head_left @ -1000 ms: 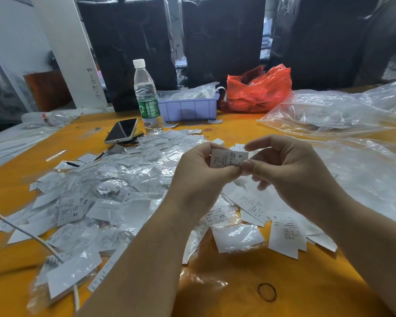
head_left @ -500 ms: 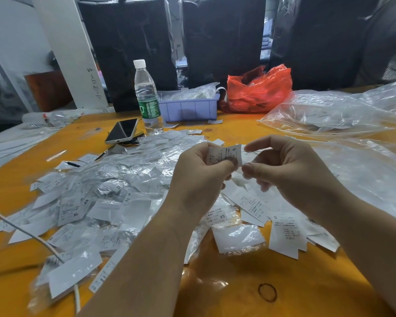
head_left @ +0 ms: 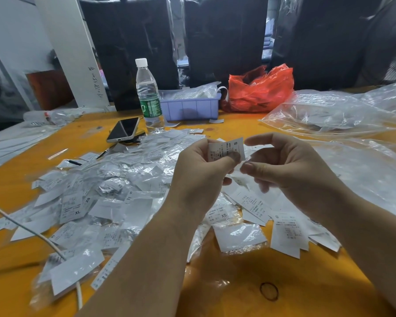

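The left hand pinches 1 white label, marked S, between thumb and fingers, holding it up above the middle of the orange table. The right hand hovers just right of it, thumb and forefinger parted in a loose curve, not touching the label. Below and left of both hands spreads a heap of bagged labels, some reading XS and XL; the forearms hide part of it. A white cable crosses the near left. Farther off lie a phone and a water bottle, then a purple tray and a red bag. Clear plastic bags cover the right. A rubber band lies near.
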{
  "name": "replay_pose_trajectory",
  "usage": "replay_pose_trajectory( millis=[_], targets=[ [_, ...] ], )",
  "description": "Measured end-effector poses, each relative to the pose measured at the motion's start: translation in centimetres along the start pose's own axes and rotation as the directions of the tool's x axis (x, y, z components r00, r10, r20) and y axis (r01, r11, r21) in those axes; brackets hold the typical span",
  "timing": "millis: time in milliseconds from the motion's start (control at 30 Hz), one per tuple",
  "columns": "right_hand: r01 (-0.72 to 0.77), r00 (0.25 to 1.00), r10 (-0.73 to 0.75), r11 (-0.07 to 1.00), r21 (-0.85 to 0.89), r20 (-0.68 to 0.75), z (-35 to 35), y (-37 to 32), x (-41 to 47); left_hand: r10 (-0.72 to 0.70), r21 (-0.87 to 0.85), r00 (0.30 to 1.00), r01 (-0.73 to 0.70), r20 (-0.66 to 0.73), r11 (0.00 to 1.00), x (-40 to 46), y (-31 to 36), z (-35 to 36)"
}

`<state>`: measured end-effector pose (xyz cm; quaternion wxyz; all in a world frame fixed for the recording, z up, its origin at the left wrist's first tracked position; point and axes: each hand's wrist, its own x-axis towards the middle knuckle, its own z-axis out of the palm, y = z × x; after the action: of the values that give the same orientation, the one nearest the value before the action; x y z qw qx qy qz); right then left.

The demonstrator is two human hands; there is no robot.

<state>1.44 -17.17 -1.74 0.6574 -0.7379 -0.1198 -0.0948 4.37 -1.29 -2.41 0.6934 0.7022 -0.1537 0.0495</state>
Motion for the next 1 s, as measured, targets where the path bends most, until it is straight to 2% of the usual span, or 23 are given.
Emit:
replay_pose_trajectory(
  millis=[167, 433, 1000],
  targets=[
    [-0.009, 1.0, 0.009, 1.0, 0.021, 0.01, -0.04, -0.01, 0.02, 0.004, -0.02, 0.999, -0.005, -0.035, 1.0, 0.0, 0.07, -0.1],
    [0.002, 1.0, -0.002, 0.998, 0.066, 0.009, 0.09, -0.19, 0.05, -0.014, 0.004, 0.999, 0.014, 0.038, 1.0, -0.09, 0.24, -0.08],
    [0.048, 0.999, -0.048, 0.999, 0.001, 0.004, -0.29, 0.26, 0.09, -0.067, 0.04, 0.997, 0.065, 0.043, 0.997, -0.02, 0.12, -0.28]
  ],
)
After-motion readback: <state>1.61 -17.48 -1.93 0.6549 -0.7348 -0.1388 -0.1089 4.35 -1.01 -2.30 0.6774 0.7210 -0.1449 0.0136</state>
